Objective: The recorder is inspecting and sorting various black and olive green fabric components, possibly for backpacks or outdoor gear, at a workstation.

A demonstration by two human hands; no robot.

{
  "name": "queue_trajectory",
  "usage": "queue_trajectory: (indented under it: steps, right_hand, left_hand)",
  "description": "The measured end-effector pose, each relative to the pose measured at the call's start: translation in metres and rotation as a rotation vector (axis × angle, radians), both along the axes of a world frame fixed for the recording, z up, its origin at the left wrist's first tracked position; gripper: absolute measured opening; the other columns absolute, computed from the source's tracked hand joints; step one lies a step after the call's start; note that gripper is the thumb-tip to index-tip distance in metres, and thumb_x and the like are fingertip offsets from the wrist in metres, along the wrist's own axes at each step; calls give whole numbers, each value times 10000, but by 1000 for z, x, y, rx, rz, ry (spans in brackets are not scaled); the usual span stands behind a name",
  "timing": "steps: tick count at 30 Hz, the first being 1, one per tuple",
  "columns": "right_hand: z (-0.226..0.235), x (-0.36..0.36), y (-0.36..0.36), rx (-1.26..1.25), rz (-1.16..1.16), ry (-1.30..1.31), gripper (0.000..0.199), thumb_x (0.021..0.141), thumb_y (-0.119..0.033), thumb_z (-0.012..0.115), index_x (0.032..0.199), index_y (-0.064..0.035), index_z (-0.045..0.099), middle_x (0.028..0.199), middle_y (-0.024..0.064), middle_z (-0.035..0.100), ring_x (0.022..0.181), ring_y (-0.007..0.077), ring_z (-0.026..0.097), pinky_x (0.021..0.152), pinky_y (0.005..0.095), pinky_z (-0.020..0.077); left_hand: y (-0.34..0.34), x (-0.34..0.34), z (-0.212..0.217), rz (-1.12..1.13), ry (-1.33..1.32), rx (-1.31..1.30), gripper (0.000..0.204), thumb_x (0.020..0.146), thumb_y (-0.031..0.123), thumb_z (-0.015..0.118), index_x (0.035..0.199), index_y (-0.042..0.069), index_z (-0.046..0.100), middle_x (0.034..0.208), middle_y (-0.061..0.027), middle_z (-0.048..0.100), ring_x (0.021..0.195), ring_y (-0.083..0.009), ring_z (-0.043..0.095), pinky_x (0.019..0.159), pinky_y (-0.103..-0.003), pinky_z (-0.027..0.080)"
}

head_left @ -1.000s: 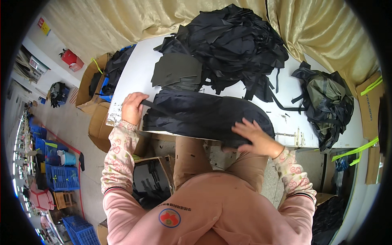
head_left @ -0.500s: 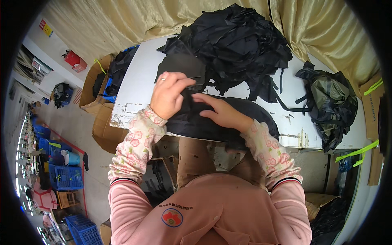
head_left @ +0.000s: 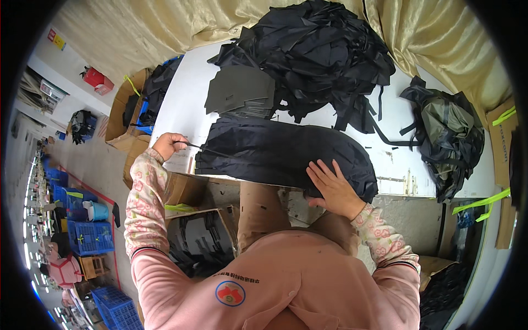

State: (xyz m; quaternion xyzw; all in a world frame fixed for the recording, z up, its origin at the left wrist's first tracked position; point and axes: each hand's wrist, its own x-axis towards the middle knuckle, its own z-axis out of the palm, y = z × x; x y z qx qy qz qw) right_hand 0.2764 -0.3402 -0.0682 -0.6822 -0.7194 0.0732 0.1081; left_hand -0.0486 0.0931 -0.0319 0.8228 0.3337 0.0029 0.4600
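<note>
So we're mid-way through pulling a thin black strap [head_left: 201, 147] out from the left end of the dark fabric bundle [head_left: 283, 154], which is lying across the near edge of the white table [head_left: 181, 104]. Left hand [head_left: 168, 146] is pinching that strap tight, grip narrow around it. Right hand [head_left: 334, 190] is pressing flat and open on the bundle's right end, holding nothing. Next bit probably needs steady tension while that palm is pinning the fabric. The big scrap heap [head_left: 313, 52] is sitting behind it.
</note>
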Motion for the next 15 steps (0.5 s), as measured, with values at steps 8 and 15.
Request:
queue_trajectory:
  steps: [8, 15]
  right_hand:
    - [-2, -2, -3, -8, -12, -28, 864, 769, -475, 649, 1417, -21, 301, 1490, 115, 285, 1390, 277, 239, 1134, 504, 141]
    - [36, 17, 31, 189, -124, 480, 713, 820, -253, 683, 1390, 5, 340, 1397, 201, 416, 1362, 371, 290, 1106, 481, 226]
  left_hand:
    - [-19, 13, -7, -49, -203, 572, 304, 815, -87, 572, 1067, 63, 655, 870, -64, 689, 780, -177, 638, 744, -286, 508]
    - [-118, 84, 79, -186, -390, 1029, 453, 759, -77, 537, 1161, 111, 625, 1038, -93, 680, 1002, -243, 635, 908, -361, 466]
